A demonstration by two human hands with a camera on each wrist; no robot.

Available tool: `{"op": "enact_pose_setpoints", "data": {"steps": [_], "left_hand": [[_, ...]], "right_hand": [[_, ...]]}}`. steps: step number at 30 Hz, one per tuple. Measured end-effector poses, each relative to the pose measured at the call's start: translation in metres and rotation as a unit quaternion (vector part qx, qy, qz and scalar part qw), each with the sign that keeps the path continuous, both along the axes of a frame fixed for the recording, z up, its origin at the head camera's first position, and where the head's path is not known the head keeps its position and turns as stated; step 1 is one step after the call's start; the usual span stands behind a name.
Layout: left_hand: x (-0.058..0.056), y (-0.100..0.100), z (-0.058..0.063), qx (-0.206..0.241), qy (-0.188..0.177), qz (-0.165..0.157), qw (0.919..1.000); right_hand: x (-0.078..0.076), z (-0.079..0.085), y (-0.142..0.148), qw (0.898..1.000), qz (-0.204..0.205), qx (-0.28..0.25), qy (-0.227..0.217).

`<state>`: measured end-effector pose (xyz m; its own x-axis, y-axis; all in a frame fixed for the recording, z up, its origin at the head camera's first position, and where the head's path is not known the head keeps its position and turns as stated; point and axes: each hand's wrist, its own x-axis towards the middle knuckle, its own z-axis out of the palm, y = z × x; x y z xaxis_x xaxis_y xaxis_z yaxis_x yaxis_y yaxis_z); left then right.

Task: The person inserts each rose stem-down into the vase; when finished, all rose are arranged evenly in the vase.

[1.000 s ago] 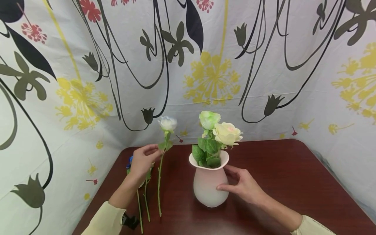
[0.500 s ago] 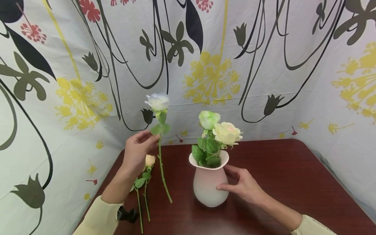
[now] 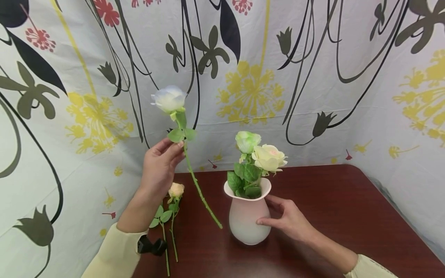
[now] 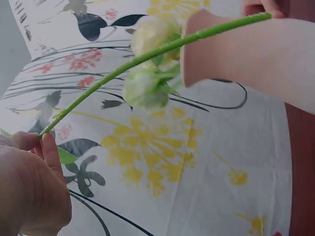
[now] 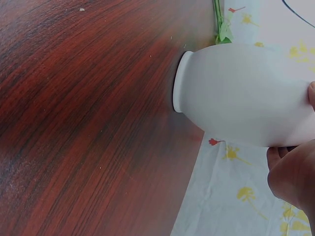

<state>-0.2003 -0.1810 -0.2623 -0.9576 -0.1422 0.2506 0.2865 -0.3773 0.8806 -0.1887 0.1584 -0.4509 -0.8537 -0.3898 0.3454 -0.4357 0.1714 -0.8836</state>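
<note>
My left hand (image 3: 156, 168) pinches a white rose (image 3: 169, 99) high on its stem, just under the leaves. The rose tilts, blossom up to the left, its cut end down near the vase (image 3: 248, 222). In the left wrist view the bare green stem (image 4: 147, 55) crosses in front of the vase. My right hand (image 3: 290, 220) holds the pinkish-white vase from the right, thumb in front and fingers partly hidden behind. The vase stands upright on the table with a pale green rose (image 3: 247, 142) and a cream rose (image 3: 269, 157) in it.
On the table's left side lie a peach rose (image 3: 176, 190) and another stem (image 3: 165, 247), whose blossom is hidden behind my left forearm. The dark red-brown table (image 3: 333, 204) has a flower-printed cloth (image 3: 306, 69) hanging around it.
My left hand has raised the white rose up and to the left, and its stem's lower end has swung right toward the vase. The right hand and vase have not moved.
</note>
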Motion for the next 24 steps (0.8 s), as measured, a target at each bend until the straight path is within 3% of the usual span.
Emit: {"op": "enact_pose_setpoints", "data": {"steps": [9,19,24], "left_hand": [[-0.003,0.009,0.014,0.073,0.021,0.011,0.997],[-0.008,0.017,0.018,0.151,0.051,0.044,0.9861],[-0.009,0.02,0.013,0.135,0.071,0.065,0.9862]], "right_hand": [[0.0,-0.001,0.0,1.0,0.002,-0.002,0.003],[-0.001,-0.002,0.0,1.0,0.004,-0.012,0.004],[-0.001,-0.002,0.0,1.0,0.005,-0.013,0.001]]}}
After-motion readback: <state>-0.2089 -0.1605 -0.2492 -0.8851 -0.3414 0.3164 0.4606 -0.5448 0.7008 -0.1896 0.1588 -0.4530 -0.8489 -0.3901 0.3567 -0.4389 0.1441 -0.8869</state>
